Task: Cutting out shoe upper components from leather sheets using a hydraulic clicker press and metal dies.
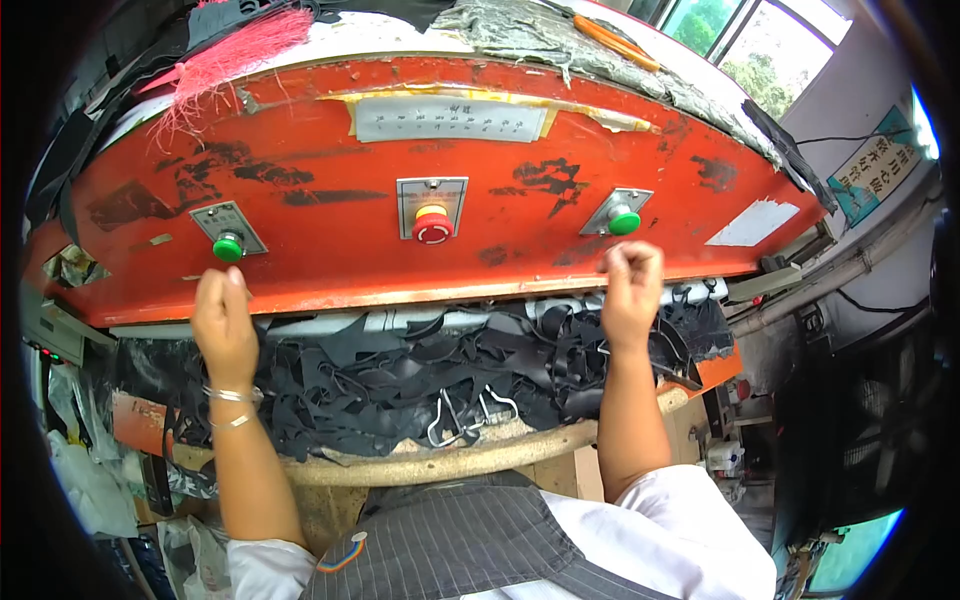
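Note:
My left hand [222,318] is loosely closed just below the left green push button [228,247] on the red machine front. No object shows in its fingers, and a bracelet circles that wrist. Beneath the right green push button [624,221], my right hand [632,290] is held up with curled fingers, and I see nothing in them. Between the two sits a red emergency stop knob [433,226] on a metal plate. Below my hands lies a heap of black sheet scraps [340,385]. A bent silver metal outline, perhaps a cutting die [468,418], lies at its near edge.
The red machine panel [330,220] spans the far side. On top are pink fringe strands [245,55], grey cloth [540,35] and orange-handled pliers [615,42]. A pale rounded ledge [500,455] runs before my body. Plastic bags [90,480] hang at left; a dark fan [860,420] stands right.

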A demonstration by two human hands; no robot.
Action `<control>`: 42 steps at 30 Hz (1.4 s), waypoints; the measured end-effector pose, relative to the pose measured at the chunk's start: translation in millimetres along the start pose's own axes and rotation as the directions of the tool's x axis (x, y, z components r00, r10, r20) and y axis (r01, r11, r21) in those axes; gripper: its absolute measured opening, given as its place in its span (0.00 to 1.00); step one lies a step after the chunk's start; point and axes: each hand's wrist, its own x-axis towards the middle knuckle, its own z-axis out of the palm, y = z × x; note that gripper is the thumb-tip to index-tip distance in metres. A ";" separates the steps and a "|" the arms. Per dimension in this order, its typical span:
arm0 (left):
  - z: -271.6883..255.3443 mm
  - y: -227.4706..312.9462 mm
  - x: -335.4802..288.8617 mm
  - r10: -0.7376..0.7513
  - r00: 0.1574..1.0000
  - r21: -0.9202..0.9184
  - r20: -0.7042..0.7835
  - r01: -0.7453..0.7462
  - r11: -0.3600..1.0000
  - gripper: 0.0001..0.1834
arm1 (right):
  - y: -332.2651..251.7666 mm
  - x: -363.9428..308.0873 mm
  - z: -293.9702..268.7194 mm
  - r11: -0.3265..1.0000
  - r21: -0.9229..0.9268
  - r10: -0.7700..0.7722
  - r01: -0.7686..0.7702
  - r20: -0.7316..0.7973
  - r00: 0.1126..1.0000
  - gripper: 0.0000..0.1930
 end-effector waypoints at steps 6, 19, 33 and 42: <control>2.9 37.6 -147.5 -0.109 0.810 0.011 0.576 0.126 0.992 0.13 | -54.9 -126.6 10.6 0.934 -0.350 0.316 -0.073 0.711 0.628 0.08; -1.0 41.6 -204.3 -0.046 0.784 0.159 0.620 -0.068 0.985 0.07 | -80.9 -219.4 47.1 0.754 -0.610 0.399 0.244 0.719 0.569 0.22; 159.0 80.8 -69.7 -0.008 0.759 -0.080 0.651 0.079 0.994 0.10 | 53.2 -2.2 67.4 0.590 -0.797 0.638 -0.127 0.365 0.678 0.42; 272.3 103.5 -91.1 -0.044 0.613 0.273 0.789 -0.285 0.919 0.35 | 116.9 55.8 -38.3 0.776 -0.620 0.539 -0.118 0.553 0.635 0.23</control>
